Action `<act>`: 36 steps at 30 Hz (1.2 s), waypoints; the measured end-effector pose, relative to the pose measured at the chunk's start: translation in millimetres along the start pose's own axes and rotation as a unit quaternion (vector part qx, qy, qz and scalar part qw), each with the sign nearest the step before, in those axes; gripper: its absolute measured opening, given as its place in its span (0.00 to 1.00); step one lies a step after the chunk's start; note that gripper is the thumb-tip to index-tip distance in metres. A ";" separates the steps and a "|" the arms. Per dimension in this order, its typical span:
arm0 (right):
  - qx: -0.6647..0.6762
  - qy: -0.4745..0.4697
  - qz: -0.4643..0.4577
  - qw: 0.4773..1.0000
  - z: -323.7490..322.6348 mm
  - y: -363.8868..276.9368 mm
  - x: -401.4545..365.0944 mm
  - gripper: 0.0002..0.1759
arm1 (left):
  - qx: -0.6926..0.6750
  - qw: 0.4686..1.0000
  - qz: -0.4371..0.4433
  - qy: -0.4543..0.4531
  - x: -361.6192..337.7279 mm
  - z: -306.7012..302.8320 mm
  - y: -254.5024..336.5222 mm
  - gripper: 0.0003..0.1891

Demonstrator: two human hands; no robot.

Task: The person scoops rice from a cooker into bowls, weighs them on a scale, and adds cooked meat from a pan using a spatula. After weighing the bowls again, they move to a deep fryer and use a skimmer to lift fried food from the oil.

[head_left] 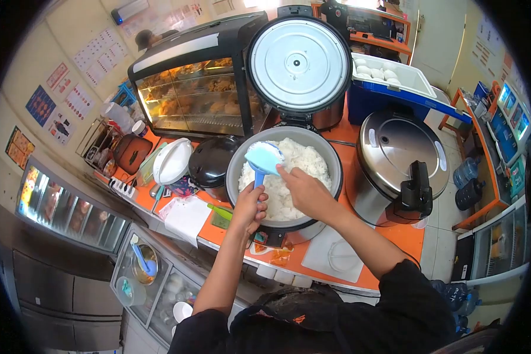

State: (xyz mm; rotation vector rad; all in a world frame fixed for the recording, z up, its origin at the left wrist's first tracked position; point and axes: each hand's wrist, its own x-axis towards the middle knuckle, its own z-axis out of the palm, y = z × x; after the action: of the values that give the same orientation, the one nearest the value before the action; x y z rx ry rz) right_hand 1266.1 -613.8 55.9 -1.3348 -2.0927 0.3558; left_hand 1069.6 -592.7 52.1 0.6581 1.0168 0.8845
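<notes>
An open rice cooker (233,171) full of white rice (304,156) stands in front of me. Over the rice, my left hand (251,206) is closed round the blue handle of a rice scoop (258,179), its upper end partly covered. A light-blue rice paddle (264,159) lies across the head of the scoop, with white rice showing along the upper edge. My right hand (307,190) has its fingers closed at the paddle's right end; the hand hides that end. The cooker's round lid (298,62) is tipped up at the back.
To the right is a lidded steel cooker (398,147); behind it stands a blue-and-white cooler (389,94) of white rounded items. A glass food warmer (189,97) and a black pot (212,159) are left. A white cutting board (336,253) lies at the orange counter's front.
</notes>
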 end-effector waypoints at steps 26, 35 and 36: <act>-0.279 -0.133 -0.039 0.950 -24.7 73.8 5.3 0.16 | 0.014 1.000 0.007 0.009 -37.5 -34.7 -1.4 0.20; -0.168 -0.204 -0.057 0.963 -18.1 64.8 -0.8 0.18 | 0.008 1.000 0.010 0.013 -45.0 -34.2 -1.9 0.19; -0.134 -0.207 -0.046 0.968 -19.9 66.1 -1.5 0.18 | 0.008 1.000 0.010 0.012 -47.2 -33.5 -1.7 0.19</act>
State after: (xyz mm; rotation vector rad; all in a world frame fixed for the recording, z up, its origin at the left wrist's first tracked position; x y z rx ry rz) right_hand 1326.5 -587.3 35.6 -1.4016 -2.6184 0.3433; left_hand 1027.7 -632.2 58.1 0.6724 1.0415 0.9040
